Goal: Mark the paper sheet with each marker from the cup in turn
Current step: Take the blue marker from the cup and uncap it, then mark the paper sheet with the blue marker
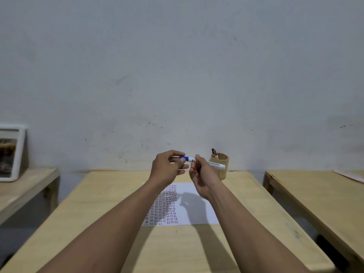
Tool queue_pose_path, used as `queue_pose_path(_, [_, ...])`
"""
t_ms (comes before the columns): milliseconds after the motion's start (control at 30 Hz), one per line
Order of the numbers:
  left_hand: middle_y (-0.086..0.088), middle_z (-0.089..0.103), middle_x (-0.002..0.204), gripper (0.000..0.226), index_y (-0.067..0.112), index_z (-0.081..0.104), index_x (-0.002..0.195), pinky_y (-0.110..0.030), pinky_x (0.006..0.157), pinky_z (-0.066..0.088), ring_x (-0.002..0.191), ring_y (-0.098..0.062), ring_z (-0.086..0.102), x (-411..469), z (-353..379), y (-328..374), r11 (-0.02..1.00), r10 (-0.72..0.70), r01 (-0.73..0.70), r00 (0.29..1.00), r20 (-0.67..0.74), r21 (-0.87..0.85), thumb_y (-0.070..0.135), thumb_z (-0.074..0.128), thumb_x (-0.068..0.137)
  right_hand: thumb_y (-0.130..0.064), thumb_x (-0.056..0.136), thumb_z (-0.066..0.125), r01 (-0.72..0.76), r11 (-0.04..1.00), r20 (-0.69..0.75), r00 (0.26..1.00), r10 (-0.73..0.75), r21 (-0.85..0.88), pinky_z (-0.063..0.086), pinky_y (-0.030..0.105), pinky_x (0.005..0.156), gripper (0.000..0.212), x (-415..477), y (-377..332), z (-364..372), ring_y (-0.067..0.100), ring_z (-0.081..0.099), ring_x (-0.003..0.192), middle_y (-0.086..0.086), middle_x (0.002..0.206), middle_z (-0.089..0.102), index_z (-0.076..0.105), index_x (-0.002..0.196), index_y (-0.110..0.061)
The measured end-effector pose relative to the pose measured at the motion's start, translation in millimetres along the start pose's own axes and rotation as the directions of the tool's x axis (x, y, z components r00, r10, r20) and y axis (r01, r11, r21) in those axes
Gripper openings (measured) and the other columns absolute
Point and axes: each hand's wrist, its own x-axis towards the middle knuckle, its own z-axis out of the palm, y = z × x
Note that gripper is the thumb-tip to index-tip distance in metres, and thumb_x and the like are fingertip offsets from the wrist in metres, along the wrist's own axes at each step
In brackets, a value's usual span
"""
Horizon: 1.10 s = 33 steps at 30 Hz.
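Observation:
Above the paper sheet point(195, 205), both hands hold one white marker point(213, 164) with a blue cap point(184, 158), lying roughly level. My left hand point(167, 168) pinches the blue cap end. My right hand point(202, 174) grips the white barrel. The sheet lies flat on the wooden table point(110, 203), its left half covered in rows of short dark and red strokes. A bamboo cup point(221, 164) stands at the table's far edge, just behind my right hand, with at least one dark-tipped marker point(214, 153) sticking out of it.
A second wooden table point(315, 196) stands to the right with a paper edge on it. A lower table point(25, 186) on the left carries a white-framed picture point(9, 152). A grey wall rises right behind the tables.

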Motion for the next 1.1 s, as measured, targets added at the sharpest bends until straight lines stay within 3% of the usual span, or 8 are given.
queue_pose_path(267, [-0.018, 0.077, 0.087, 0.012, 0.004, 0.075, 0.091, -0.039, 0.078, 0.064, 0.082, -0.023, 0.078, 4.6, -24.3, -17.8, 0.996, -0.055, 0.058, 0.997, -0.048, 0.069, 0.011, 0.065, 0.095, -0.012, 0.097, 0.066, 0.034, 0.998, 0.023, 0.999, -0.033, -0.059, 0.054, 0.018, 0.048, 0.018, 10.0, 23.0, -3.8, 0.011, 0.058, 0.048, 0.007, 0.062, 0.060, 0.064, 0.082, -0.002])
queue_pose_path(467, [-0.008, 0.078, 0.090, 0.018, 0.011, 0.077, 0.106, -0.039, 0.084, 0.062, 0.086, -0.019, 0.077, 9.8, -53.7, -41.8, 0.974, -0.063, 0.094, 0.986, -0.155, 0.205, 0.012, 0.068, 0.091, -0.018, 0.096, 0.068, 0.015, 0.986, 0.008, 1.000, -0.014, -0.168, 0.057, 0.020, 0.052, 0.016, 19.3, 41.1, -8.4, 0.013, 0.056, 0.056, 0.005, 0.066, 0.060, 0.067, 0.086, -0.005])
queue_pose_path(633, [-0.005, 0.077, 0.088, 0.020, 0.012, 0.075, 0.108, -0.024, 0.074, 0.050, 0.088, -0.020, 0.072, 11.8, -89.3, -74.0, 0.866, -0.021, 0.136, 0.972, -0.236, 0.482, 0.011, 0.066, 0.090, -0.019, 0.098, 0.067, 0.005, 0.976, 0.067, 0.998, 0.009, -0.217, 0.060, 0.022, 0.056, 0.015, 27.0, 58.1, -8.2, 0.013, 0.063, 0.056, 0.008, 0.069, 0.064, 0.067, 0.091, -0.005])
queue_pose_path(767, [-0.004, 0.073, 0.094, 0.023, 0.009, 0.074, 0.109, -0.020, 0.064, 0.047, 0.072, -0.008, 0.065, 5.9, -113.6, -99.0, 0.786, -0.063, 0.233, 0.952, -0.301, 0.573, 0.006, 0.059, 0.092, -0.012, 0.096, 0.066, 0.014, 0.949, 0.081, 0.997, 0.012, -0.315, 0.060, 0.021, 0.058, 0.013, 36.8, 70.0, -9.8, 0.014, 0.060, 0.062, 0.010, 0.072, 0.062, 0.069, 0.092, 0.000])
queue_pose_path(933, [-0.009, 0.074, 0.110, 0.029, 0.017, 0.075, 0.116, -0.029, 0.076, 0.049, 0.097, -0.032, 0.068, 2.7, -124.4, -120.5, 0.626, -0.078, 0.275, 0.953, -0.292, 0.730, 0.012, 0.057, 0.094, -0.011, 0.097, 0.064, 0.032, 0.910, 0.067, 0.998, -0.005, -0.414, 0.059, 0.021, 0.061, 0.014, 46.1, 82.5, -13.4, 0.012, 0.058, 0.062, 0.006, 0.070, 0.061, 0.070, 0.086, -0.004])
queue_pose_path(1100, [-0.005, 0.072, 0.122, 0.039, 0.024, 0.065, 0.133, -0.029, 0.078, 0.045, 0.108, -0.031, 0.066, 4.2, -123.3, -128.8, 0.604, -0.094, 0.293, 0.950, -0.299, 0.741, 0.019, 0.060, 0.095, -0.012, 0.097, 0.065, 0.074, 0.869, 0.052, 0.997, -0.056, -0.490, 0.058, 0.023, 0.061, 0.014, 51.4, 84.7, -21.7, 0.011, 0.059, 0.060, 0.005, 0.069, 0.062, 0.071, 0.088, -0.004])
